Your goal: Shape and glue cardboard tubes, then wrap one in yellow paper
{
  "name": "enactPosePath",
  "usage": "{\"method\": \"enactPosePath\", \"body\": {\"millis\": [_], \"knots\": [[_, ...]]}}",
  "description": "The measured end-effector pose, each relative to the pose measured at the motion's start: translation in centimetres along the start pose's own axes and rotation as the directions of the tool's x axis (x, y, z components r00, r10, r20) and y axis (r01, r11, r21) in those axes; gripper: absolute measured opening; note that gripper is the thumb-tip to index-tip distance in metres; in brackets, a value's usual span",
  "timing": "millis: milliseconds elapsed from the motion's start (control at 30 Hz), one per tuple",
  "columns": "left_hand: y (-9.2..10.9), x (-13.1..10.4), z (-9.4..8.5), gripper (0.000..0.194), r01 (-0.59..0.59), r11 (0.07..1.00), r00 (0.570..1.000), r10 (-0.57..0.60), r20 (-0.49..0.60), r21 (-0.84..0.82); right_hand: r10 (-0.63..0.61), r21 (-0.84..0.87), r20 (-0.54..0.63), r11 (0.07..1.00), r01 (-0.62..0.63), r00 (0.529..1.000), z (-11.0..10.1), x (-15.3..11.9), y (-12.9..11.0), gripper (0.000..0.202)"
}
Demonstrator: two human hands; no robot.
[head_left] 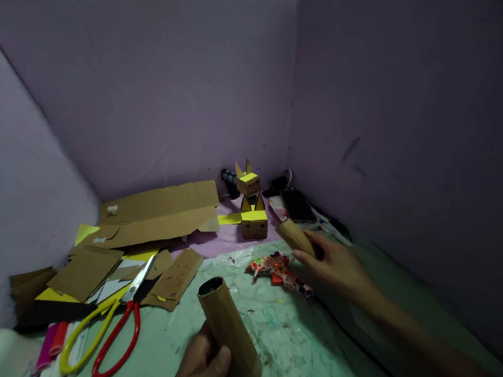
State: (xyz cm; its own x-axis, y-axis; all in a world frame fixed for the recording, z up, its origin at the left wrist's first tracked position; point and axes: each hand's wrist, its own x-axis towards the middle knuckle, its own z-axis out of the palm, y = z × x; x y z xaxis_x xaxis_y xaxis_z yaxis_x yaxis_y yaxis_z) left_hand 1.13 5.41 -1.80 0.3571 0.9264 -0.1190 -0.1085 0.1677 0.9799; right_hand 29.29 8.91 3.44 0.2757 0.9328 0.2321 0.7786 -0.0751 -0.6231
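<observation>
Over the stained green table (pixel 160 344), the left hand (pixel 199 364) is curled round one cardboard tube (pixel 232 336) in front, while the right hand (pixel 332 261), fingers closed about a second tube (pixel 296 239), could knock the nearby glue gun (pixel 283 272) if lowered carelessly.

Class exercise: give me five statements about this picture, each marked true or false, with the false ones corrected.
1. The left hand holds a brown tube. True.
2. The scissors have two blue handles. False: one is red, one yellow.
3. The right hand is empty. False: it holds a second tube.
4. The nearer eared box has yellow on top. True.
5. The eared box touches the left hand. False: they are apart.
</observation>
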Motion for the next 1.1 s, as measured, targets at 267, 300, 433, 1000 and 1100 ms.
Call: {"method": "enactPosePath", "body": {"millis": [267,300,433,1000,1100], "knots": [[0.7,-0.3,-0.4,0.061,0.001,1.0,0.986,-0.001,0.166,-0.002,-0.068,0.006,-0.121,0.998,0.069,0.99,1.0,1.9,0.5,0.042],[1.0,-0.4,-0.4,0.06,0.015,1.0,0.975,-0.012,0.221,-0.01,-0.1,0.088,-0.078,0.99,0.107,0.992,1.2,1.1,-0.4,0.043],[2.8,-1.0,0.7,0.059,0.05,0.998,0.925,-0.059,0.376,0.031,-0.397,0.765,0.509,0.615,-0.19,0.764,2.4,-2.9,-5.0,0.071],[7.0,1.6,-11.7,0.039,0.443,-0.015,0.887,0.155,-0.436,0.896,-0.309,0.769,0.56,0.54,-0.343,0.768,4.8,-4.6,-7.8,0.044],[7.0,1.9,-11.5,0.052,0.507,0.046,0.848,0.154,-0.507,0.861,-0.305,0.763,0.559,0.553,-0.334,0.771,4.9,-4.7,-8.0,0.045]]}}
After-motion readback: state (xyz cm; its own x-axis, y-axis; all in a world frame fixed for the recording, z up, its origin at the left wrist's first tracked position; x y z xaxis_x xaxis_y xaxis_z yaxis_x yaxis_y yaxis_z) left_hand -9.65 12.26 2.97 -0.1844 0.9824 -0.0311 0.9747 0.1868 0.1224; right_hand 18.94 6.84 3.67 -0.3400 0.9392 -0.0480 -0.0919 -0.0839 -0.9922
